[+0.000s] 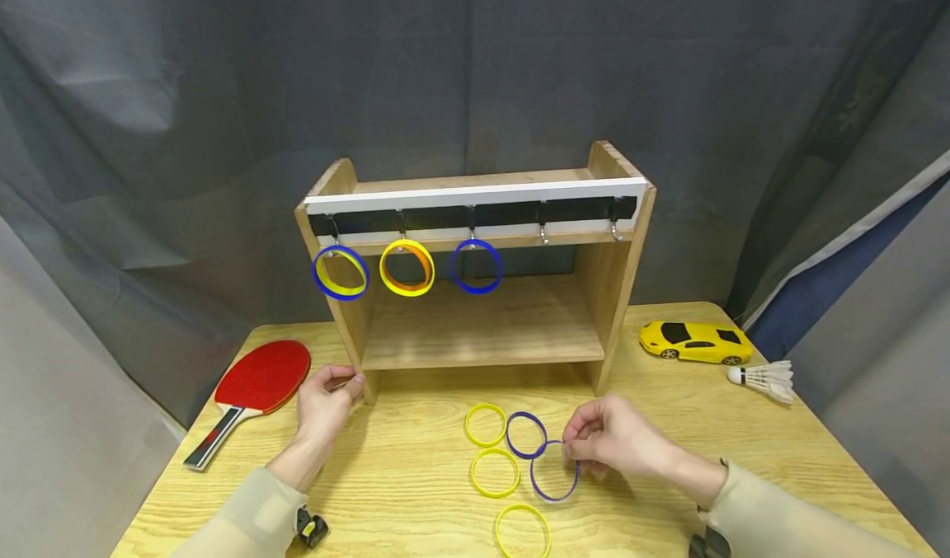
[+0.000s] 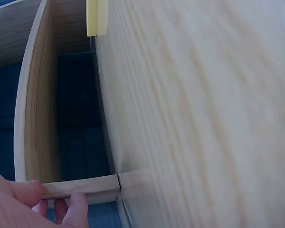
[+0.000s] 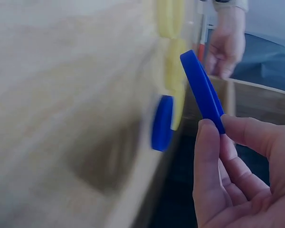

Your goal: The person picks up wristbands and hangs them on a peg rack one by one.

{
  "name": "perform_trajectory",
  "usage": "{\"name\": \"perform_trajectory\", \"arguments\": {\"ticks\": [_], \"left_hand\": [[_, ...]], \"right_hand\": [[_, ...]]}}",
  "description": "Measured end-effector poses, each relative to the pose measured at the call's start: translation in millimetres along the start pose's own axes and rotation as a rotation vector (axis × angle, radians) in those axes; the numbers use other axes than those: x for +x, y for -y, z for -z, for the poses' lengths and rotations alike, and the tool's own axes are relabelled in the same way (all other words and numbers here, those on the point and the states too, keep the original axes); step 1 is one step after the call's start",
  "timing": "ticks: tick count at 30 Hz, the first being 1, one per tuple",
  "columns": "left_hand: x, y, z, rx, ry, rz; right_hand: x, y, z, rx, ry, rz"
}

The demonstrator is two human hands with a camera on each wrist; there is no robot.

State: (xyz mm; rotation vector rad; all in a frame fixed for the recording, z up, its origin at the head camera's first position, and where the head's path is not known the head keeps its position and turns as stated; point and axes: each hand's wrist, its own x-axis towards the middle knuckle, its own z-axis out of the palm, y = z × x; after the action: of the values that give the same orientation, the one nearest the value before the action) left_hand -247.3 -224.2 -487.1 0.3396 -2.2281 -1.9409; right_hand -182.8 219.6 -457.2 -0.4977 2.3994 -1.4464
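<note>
Between the thumb and fingertips of my right hand [image 1: 612, 436] is a thin blue ring [image 1: 552, 499], pinched at its edge and tilted up over the table. The right wrist view shows this ring nearly edge-on. Another blue ring [image 1: 525, 414] lies close beside it, next to several yellow rings [image 1: 486, 445]. My left hand [image 1: 324, 401] grips the foot of the left side panel [image 2: 80, 186] of a wooden shelf [image 1: 482, 327], thumb on one face and fingers on the other.
A row of hooks [image 1: 543, 232] runs along the shelf front. Blue-and-yellow rings [image 1: 319, 282], yellow-and-orange rings [image 1: 384, 274] and a blue ring [image 1: 477, 289] hang from the left three. A red paddle [image 1: 263, 377] lies left; a yellow toy car [image 1: 693, 343] and shuttlecock [image 1: 768, 379] lie right.
</note>
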Motion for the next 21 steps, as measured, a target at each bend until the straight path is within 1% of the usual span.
{"name": "perform_trajectory", "arguments": {"ticks": [10,16,21], "left_hand": [[0.1,0.2,0.1,0.004,-0.001,0.002],[1.5,0.6,1.0,-0.011,0.012,0.009],[0.9,-0.3,0.8,-0.006,0.010,0.007]], "right_hand": [[3,39,18.2,-0.016,-0.043,0.077],[7,57,26.0,-0.031,-0.074,0.119],[9,72,32.5,-0.004,-0.096,0.152]]}}
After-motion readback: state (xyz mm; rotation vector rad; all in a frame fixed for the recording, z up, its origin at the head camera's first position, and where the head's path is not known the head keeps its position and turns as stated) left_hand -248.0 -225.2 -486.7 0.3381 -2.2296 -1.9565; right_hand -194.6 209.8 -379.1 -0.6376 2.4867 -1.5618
